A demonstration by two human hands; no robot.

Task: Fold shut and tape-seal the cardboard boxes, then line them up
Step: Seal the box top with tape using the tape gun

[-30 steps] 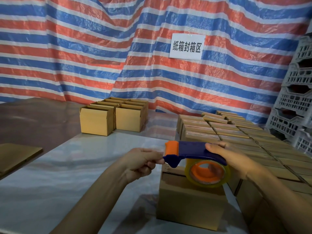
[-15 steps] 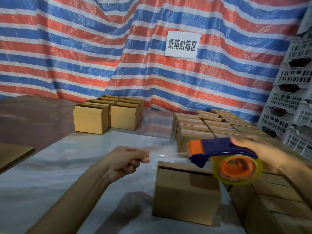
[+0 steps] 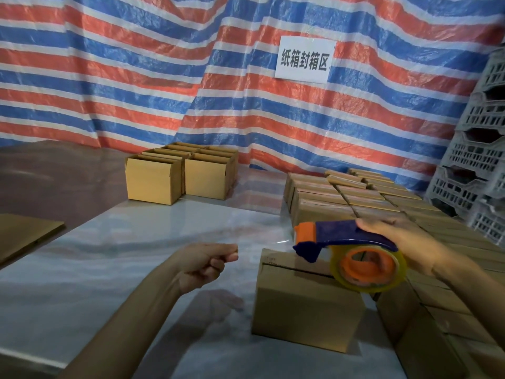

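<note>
A small cardboard box [image 3: 303, 307] stands on the table in front of me, its top flaps folded down with a seam showing. My right hand [image 3: 396, 239] grips a blue and orange tape dispenser [image 3: 344, 242] with a clear tape roll [image 3: 369, 266], held just above the box's right top edge. My left hand [image 3: 207, 258] pinches the free end of the clear tape strip [image 3: 262, 242], stretched out to the left of the box. The strip spans from my left fingers to the dispenser's mouth, above the box top.
Rows of closed boxes [image 3: 369, 198] fill the right side of the table. Several open-topped boxes [image 3: 180, 173] stand at the back left. A flat cardboard sheet [image 3: 24, 236] lies at the far left. Grey plastic crates [image 3: 475, 165] are stacked on the right. The table top [image 3: 109, 255] is pale and glossy.
My hands have drawn apart: the dispenser moved right off the box's left end and my left hand pulled left, stretching out a length of clear tape.
</note>
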